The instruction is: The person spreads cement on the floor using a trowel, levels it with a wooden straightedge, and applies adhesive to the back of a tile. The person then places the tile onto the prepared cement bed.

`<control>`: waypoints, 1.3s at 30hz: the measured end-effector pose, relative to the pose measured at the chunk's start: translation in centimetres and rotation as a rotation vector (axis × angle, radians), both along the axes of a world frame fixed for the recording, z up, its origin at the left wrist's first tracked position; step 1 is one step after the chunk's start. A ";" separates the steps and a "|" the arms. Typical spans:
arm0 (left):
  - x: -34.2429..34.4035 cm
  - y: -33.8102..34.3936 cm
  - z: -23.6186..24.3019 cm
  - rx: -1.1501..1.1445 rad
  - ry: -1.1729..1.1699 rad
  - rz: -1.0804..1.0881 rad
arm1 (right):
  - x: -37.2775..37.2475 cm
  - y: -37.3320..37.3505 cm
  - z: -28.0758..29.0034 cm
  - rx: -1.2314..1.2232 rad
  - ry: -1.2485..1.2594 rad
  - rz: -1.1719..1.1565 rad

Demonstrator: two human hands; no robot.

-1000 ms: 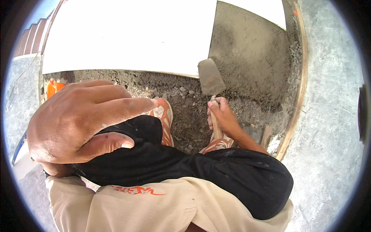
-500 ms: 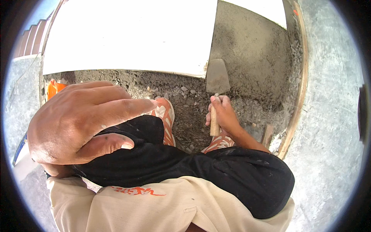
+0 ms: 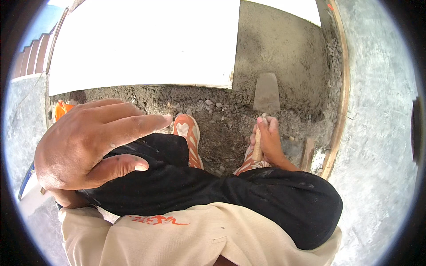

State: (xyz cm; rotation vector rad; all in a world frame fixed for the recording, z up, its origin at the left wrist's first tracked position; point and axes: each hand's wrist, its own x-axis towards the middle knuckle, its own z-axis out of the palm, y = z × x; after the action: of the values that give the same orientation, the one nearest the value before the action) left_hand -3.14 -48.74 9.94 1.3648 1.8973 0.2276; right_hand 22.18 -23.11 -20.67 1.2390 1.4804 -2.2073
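Note:
My right hand grips the wooden handle of a trowel, its flat grey blade over the lower part of the smoothed wet cement, near a band of rough gravelly mix. My left hand hangs large and near the camera above my left leg, fingers apart and loosely bent, holding nothing. Below are my black shorts and orange-and-white shoes. A large white sheet lies just beyond the gravel, beside the cement.
A wooden board edges the cement on the right, beside grey concrete floor. A short wood piece lies near my right leg. An orange container, a blue-edged tool and brown steps show at the left.
The trowel and my right hand have shifted rightward across the cement, away from the white sheet's corner. My left hand keeps the same shape; the view has shifted slightly.

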 end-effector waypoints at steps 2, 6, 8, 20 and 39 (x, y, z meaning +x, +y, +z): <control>0.3 0.2 0.7 -0.022 0.016 0.003 | -0.8 -0.1 0.0 0.014 0.065 0.069; 0.1 1.1 -0.5 0.044 0.019 -0.022 | -1.4 -0.6 -0.1 0.029 -0.023 0.216; 0.4 0.9 0.2 0.052 0.044 -0.009 | -1.2 -0.2 0.1 0.044 -0.023 0.136; 0.5 1.2 -0.2 0.001 0.050 0.021 | 4.4 7.4 -0.6 0.233 -0.091 -0.147; 1.5 4.7 -0.4 -0.029 0.033 0.070 | 11.2 18.3 -0.5 0.388 -0.104 -0.374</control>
State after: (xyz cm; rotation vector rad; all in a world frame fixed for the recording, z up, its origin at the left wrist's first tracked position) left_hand -1.66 -44.07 9.59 1.2919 1.9708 0.2127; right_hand 33.42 -4.77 -21.21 1.8574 1.8170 -2.0779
